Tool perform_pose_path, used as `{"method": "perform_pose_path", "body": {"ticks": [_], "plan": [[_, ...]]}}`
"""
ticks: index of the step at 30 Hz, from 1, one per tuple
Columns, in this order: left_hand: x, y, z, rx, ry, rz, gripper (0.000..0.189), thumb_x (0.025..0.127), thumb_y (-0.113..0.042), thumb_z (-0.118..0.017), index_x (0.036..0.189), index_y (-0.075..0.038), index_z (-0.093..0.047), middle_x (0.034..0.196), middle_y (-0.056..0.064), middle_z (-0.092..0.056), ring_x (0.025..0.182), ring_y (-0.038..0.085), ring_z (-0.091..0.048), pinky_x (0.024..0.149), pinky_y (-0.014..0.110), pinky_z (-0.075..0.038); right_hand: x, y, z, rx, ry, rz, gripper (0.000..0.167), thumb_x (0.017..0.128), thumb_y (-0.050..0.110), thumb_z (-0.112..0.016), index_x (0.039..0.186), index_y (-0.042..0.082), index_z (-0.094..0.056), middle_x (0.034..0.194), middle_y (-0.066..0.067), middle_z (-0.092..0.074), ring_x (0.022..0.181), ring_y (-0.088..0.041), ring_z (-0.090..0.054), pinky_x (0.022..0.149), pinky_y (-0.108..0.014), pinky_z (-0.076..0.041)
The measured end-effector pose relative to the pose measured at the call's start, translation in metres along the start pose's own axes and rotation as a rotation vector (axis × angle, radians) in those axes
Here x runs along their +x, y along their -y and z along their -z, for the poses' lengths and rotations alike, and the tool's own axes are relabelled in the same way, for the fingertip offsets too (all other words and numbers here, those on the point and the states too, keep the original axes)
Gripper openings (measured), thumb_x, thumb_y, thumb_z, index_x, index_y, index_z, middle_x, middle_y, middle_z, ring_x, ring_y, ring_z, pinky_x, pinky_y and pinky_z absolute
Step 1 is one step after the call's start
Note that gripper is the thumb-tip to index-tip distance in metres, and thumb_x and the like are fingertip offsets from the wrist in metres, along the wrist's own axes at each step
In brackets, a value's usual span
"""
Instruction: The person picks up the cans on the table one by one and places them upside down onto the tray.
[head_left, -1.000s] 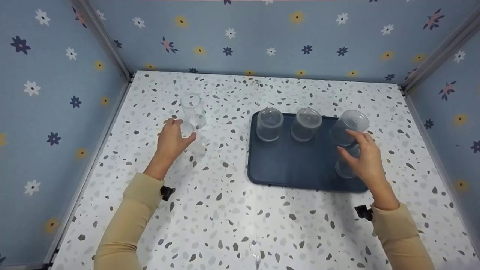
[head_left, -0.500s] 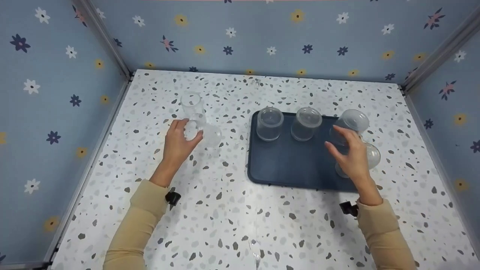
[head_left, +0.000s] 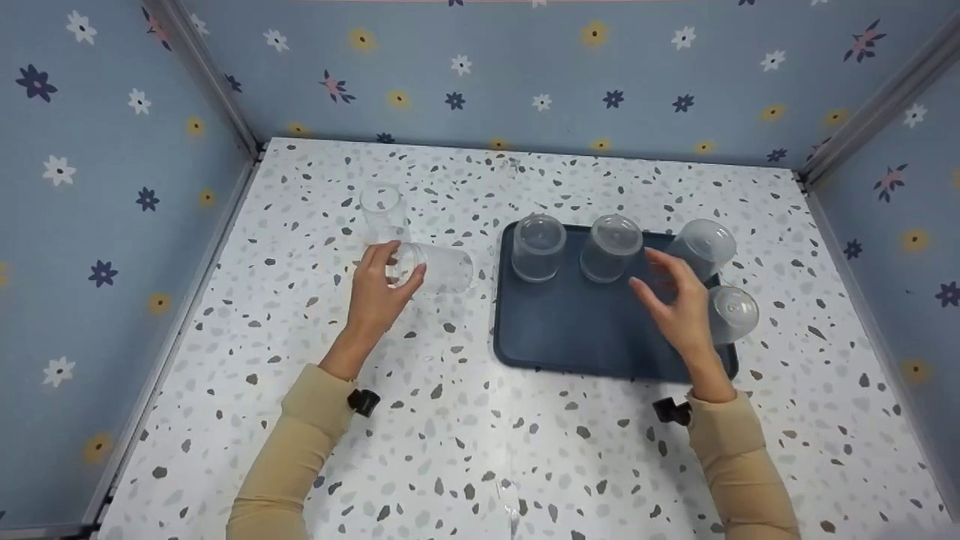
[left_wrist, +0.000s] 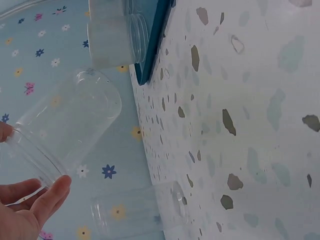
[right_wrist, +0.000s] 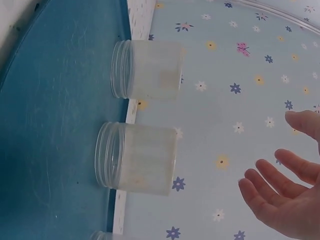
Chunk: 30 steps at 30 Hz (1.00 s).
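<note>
Grips a clear jar in the left hand, with thumb and fingers clamped on opposite sides of the threaded mouth; holds it tipped over on its side, with the base pointing right, toward the dark blue tray; has it raised above the white speckled counter, between the tray and an upright jar; has that one standing mouth up on the counter, just beyond the left hand; holds nothing in the right hand, with thumb and fingers apart and slightly bent above the tray; brings its fingertips near the back middle jar in the head view, but shows them apart from the jars in the right wrist view; bears on the tray, base up, that jar plus the back left jar, the back right jar and the near right jar, the last partly hidden by the right hand; wears tan sleeves with a black wrist device at each cuff; faces blue panels printed with white, yellow, navy and pink flowers, framed by gray posts at the corners.
</note>
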<state>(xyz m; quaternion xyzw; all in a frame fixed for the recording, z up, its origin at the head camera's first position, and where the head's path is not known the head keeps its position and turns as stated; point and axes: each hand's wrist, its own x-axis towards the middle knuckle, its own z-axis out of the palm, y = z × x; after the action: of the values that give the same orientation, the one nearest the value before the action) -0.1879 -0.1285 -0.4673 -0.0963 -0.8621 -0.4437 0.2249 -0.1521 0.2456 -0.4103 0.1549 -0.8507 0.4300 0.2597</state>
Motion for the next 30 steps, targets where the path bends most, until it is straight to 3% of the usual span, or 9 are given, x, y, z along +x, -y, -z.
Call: {"method": "perform_pose_path", "body": {"ticks": [3,9,17,24,30], "plan": [[-0.001,-0.002,-0.006,-0.044,0.009,0.011,0.045,0.080,-0.024,-0.064,0.112,0.005,-0.053,0.102,0.016,-0.052,0.088,0.025,-0.053,0.062,0.032,-0.050,-0.001,-0.003,-0.004,0.044,-0.002,-0.003,0.037,0.073,-0.008,-0.066,0.109,-0.012,-0.055,0.101,-0.026,-0.056,0.090,-0.034,-0.055,0.073,-0.017,-0.044],[-0.005,-0.006,-0.016,-0.135,0.023,0.040,0.044,0.082,-0.026,-0.062,0.113,0.004,-0.052,0.103,0.015,-0.051,0.089,0.023,-0.053,0.064,0.036,-0.051,0.000,-0.006,-0.014,0.154,-0.025,-0.036,0.034,0.075,-0.009,-0.064,0.108,-0.012,-0.055,0.101,-0.026,-0.057,0.092,-0.015,-0.056,0.073,-0.017,-0.045],[-0.011,-0.013,-0.032,-0.230,0.022,0.046,0.046,0.084,-0.030,-0.059,0.113,0.005,-0.052,0.103,0.018,-0.052,0.091,0.026,-0.055,0.064,0.029,-0.051,0.003,-0.002,-0.030,0.251,-0.020,-0.044,0.031,0.077,-0.009,-0.061,0.108,-0.014,-0.054,0.102,-0.025,-0.057,0.090,-0.041,-0.054,0.073,-0.025,-0.048],[-0.016,-0.020,-0.043,-0.285,0.019,0.053,0.044,0.084,-0.028,-0.058,0.114,0.002,-0.052,0.104,0.015,-0.053,0.091,0.027,-0.056,0.064,0.026,-0.051,0.001,0.005,-0.045,0.299,0.023,-0.052,0.032,0.078,-0.008,-0.060,0.109,-0.013,-0.053,0.102,-0.027,-0.056,0.088,-0.039,-0.054,0.069,-0.019,-0.046],[-0.018,-0.029,-0.056,-0.350,0.025,0.022,0.042,0.084,-0.026,-0.059,0.115,0.002,-0.052,0.104,0.017,-0.053,0.091,0.027,-0.056,0.065,0.025,-0.051,-0.002,0.011,-0.057,0.337,0.083,-0.036,0.033,0.079,-0.008,-0.059,0.111,-0.014,-0.051,0.106,-0.028,-0.054,0.091,-0.036,-0.055,0.073,-0.023,-0.048]]}}
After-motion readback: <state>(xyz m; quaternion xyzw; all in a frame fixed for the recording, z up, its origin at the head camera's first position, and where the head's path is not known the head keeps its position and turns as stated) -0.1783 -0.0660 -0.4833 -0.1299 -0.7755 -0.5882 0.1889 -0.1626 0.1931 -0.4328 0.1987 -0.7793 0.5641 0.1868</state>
